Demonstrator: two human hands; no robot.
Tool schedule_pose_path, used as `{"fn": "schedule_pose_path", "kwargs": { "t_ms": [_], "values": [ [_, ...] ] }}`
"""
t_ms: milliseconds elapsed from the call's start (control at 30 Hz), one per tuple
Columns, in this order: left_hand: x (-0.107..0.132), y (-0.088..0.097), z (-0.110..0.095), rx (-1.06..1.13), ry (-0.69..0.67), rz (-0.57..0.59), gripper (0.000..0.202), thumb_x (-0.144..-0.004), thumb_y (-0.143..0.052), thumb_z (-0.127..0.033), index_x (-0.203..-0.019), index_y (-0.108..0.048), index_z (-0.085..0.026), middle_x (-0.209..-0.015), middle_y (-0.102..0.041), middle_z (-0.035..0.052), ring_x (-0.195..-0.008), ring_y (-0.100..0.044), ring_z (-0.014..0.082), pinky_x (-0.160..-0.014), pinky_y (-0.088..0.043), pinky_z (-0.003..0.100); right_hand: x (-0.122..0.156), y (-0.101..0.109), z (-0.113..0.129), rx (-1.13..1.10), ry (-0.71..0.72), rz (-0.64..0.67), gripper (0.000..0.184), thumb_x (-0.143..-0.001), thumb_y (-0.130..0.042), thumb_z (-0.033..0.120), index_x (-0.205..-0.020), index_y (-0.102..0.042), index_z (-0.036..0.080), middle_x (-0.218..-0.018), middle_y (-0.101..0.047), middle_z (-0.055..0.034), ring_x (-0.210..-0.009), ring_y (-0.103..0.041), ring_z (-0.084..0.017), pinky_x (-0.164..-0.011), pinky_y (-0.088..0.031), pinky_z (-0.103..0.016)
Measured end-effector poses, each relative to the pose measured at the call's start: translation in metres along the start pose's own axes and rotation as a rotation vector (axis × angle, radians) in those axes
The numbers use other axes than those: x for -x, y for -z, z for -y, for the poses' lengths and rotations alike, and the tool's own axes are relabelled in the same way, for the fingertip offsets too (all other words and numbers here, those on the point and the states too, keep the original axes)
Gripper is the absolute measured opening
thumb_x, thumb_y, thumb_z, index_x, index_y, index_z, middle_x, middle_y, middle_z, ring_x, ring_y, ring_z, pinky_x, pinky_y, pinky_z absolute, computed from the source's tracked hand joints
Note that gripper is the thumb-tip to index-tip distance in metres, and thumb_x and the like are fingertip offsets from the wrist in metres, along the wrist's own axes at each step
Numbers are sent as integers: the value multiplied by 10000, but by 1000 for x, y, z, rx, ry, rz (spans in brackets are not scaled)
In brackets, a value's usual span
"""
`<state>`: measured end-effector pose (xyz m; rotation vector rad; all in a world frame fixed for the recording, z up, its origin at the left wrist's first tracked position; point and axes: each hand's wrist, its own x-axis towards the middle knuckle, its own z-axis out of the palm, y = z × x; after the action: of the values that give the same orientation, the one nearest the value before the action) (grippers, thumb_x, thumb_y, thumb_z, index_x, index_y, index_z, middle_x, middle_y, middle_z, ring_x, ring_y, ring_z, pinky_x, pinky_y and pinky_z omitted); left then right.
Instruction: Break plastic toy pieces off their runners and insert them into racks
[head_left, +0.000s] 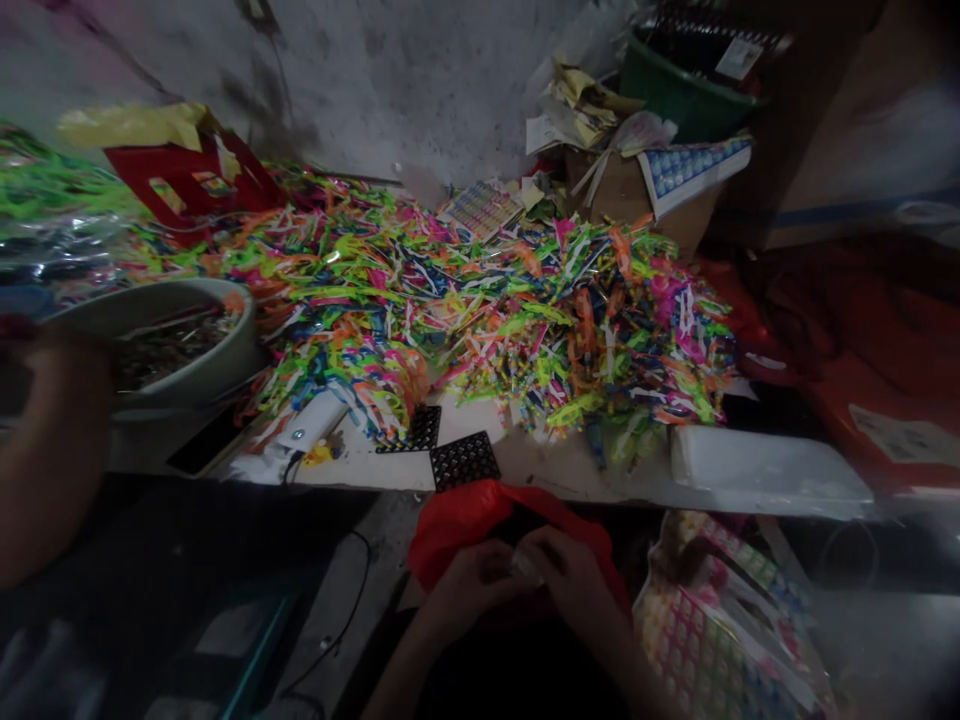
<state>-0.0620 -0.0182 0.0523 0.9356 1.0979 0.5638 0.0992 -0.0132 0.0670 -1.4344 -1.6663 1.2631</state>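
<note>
My left hand point(469, 585) and my right hand point(566, 570) meet low in the middle, just below the table edge, fingers curled together over a red plastic bag point(465, 515). A small pale object sits pinched between the fingertips of both hands; I cannot make out what it is. Above them, two small black perforated trays point(463, 460) lie on the white table point(570, 465). A large heap of neon-coloured strips point(480, 310) covers the table behind them.
A grey bowl point(195, 370) with dark contents stands at the left, next to another person's arm point(49, 450). A white block point(765, 465) lies at the right edge. Cardboard box point(637, 195), green basket point(675, 95) and printed sticker sheets point(712, 640) crowd the right.
</note>
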Motion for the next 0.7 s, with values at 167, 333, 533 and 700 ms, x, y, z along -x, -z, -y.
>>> {"fn": "schedule_pose_path", "kwargs": {
  "t_ms": [167, 333, 533, 700],
  "values": [
    [-3, 3, 3, 83, -22, 27, 358, -624, -726, -368, -863, -602, -133, -852, -653, 45, -800, -596, 171, -736, -442, 272, 0, -4, 2, 95, -10, -75, 181, -847, -475, 269, -830, -641, 200, -782, -685, -11, -733, -633, -155, -678, -476, -230],
    [-8, -3, 7, 125, -48, -17, 444, -597, -706, -510, -781, -562, -133, -774, -612, 32, -748, -568, 163, -688, -437, 267, 8, -8, 3, 222, 93, -30, 225, -855, -446, 222, -952, -649, 237, -929, -702, -21, -847, -650, -164, -773, -482, -247],
    [-8, -5, 6, 177, -19, -48, 447, -572, -731, -501, -759, -587, -120, -701, -594, 5, -691, -544, 139, -639, -422, 245, 9, -8, 10, 53, 21, -61, 192, -861, -454, 247, -900, -639, 220, -856, -704, -6, -758, -657, -137, -705, -495, -191],
    [-5, -1, 6, 309, 32, -6, 421, -569, -773, -383, -857, -610, -123, -790, -647, 26, -739, -576, 150, -666, -445, 250, 3, -3, 5, 8, 25, -129, 181, -855, -473, 281, -850, -640, 211, -793, -699, -4, -720, -650, -139, -652, -493, -182]
  ]
}}
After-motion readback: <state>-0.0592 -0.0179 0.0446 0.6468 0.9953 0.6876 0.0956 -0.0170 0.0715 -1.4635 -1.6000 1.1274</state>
